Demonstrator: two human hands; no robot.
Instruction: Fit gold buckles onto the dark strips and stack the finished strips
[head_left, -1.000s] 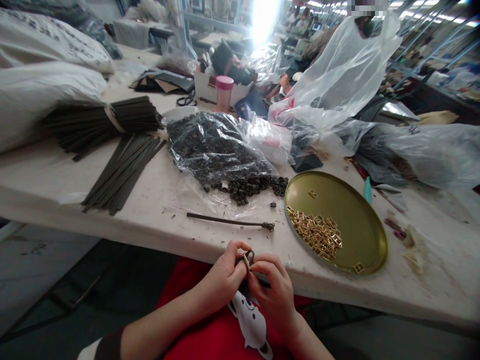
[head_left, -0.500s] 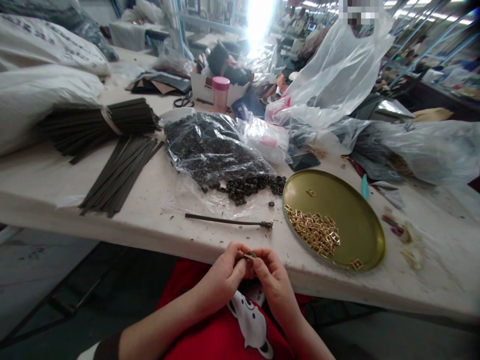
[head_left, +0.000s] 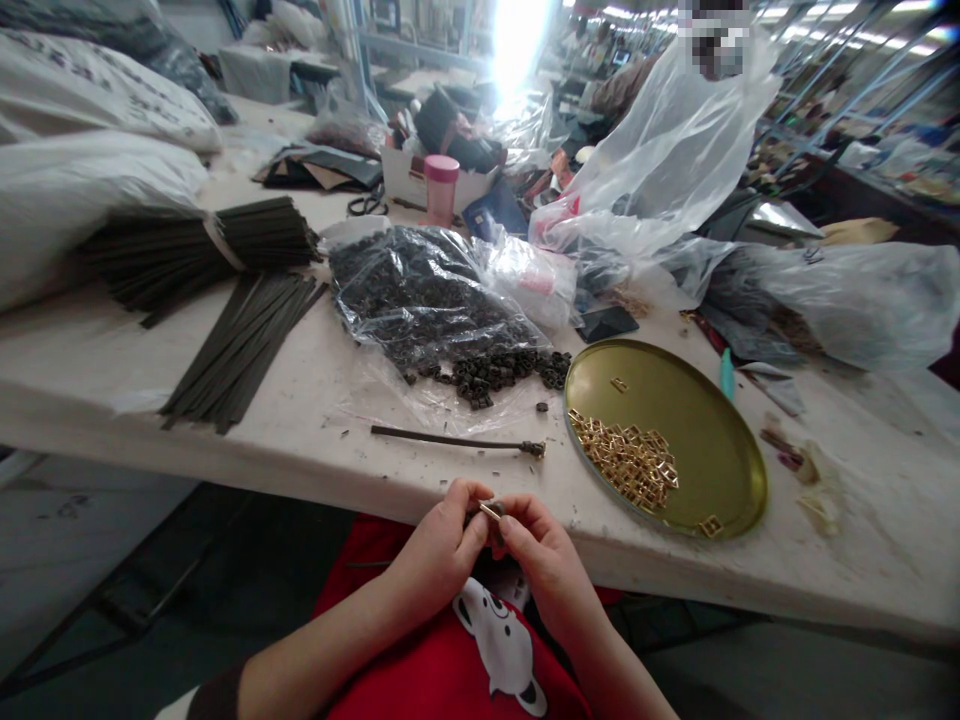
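My left hand [head_left: 442, 545] and my right hand [head_left: 544, 560] meet just below the table's front edge, over my red shirt. Both pinch a small gold metal buckle [head_left: 493, 510] with a dark strap end between the fingertips. On the table right above them lies a thin dark strap [head_left: 450, 440] with a fitting on its right end. A round gold tray [head_left: 697, 430] to the right holds a heap of gold buckles [head_left: 628, 463]. A clear bag of small dark loops [head_left: 435, 300] spills out beside the tray.
Loose dark straps [head_left: 240, 350] and a tied bundle [head_left: 195, 245] lie at left, beside white sacks [head_left: 82, 190]. Clear plastic bags [head_left: 675, 160], a pink cup [head_left: 441, 188], scissors and boxes crowd the back. A teal tool [head_left: 727, 374] sits right of the tray.
The buckle was standing up between my fingertips; it now lies flatter and my fingers have closed in tighter on it. The hands stay at the table edge.
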